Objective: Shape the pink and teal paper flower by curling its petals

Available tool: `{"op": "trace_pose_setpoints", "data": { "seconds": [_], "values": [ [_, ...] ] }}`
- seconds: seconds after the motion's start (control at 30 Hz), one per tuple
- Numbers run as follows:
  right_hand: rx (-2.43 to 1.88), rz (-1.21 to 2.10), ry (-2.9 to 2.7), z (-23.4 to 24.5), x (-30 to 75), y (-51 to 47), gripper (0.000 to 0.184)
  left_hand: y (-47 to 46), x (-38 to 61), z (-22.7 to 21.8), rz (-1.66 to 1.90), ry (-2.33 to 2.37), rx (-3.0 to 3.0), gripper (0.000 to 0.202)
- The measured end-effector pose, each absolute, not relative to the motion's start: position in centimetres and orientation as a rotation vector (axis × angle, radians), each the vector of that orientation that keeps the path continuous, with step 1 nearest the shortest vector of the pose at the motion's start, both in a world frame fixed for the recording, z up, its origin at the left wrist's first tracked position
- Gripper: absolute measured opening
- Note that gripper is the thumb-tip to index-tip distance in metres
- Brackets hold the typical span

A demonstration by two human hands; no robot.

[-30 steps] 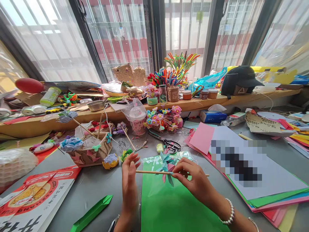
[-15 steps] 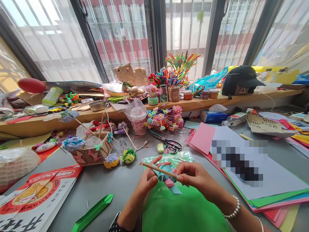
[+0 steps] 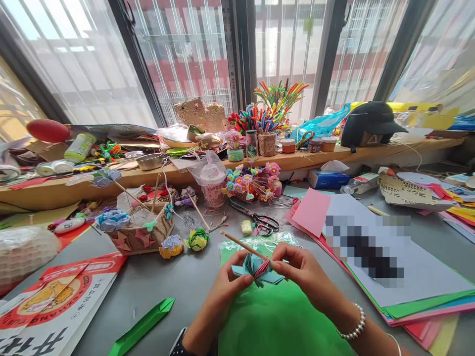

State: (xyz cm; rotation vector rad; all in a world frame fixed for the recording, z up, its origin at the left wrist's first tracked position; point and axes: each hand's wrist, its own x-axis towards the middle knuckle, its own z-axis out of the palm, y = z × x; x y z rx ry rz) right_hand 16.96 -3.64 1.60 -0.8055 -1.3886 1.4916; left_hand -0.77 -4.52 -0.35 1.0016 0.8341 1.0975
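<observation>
My left hand (image 3: 230,281) is closed on a folded paper piece (image 3: 251,267) in light blue and pink, its pleats fanned out between thumb and fingers. My right hand (image 3: 297,267) pinches the near end of a thin wooden stick (image 3: 240,242), which slants up to the left across the top of the folds. The right fingertips are also close against the paper; whether they press on it I cannot tell. Under both hands lies a glossy green sheet (image 3: 282,321).
Scissors (image 3: 265,223) and a small yellow block (image 3: 247,227) lie beyond the hands. Left are folded paper flowers (image 3: 197,239), a woven basket (image 3: 148,240) and a green folded strip (image 3: 144,326). A stack of coloured paper (image 3: 415,267) is on the right. Clutter lines the wooden sill (image 3: 178,170).
The folded paper has been turned, so its fanned pleats now show. The stick's far end has risen and tilts more steeply. My left fingers have curled in behind the paper.
</observation>
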Motion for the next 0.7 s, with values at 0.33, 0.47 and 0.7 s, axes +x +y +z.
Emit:
{"op": "trace_pose_setpoints", "data": {
  "seconds": [0.33, 0.47, 0.7],
  "values": [
    [-0.899, 1.215, -1.564, 1.2, 17.0, -3.6, 0.018, -3.2, -1.7, -2.9, 1.338, 0.966, 1.218, 0.077],
    [-0.991, 0.801, -1.801, 0.7, 17.1, -3.4, 0.010, -4.1, -2.5, -1.7, 1.784, 1.258, 1.771, 0.082],
    [-0.955, 0.330, -2.032, -0.7, 16.8, -3.5, 0.007, -6.3, -0.6, 0.6, 1.706, 1.439, 2.902, 0.033]
  ]
}}
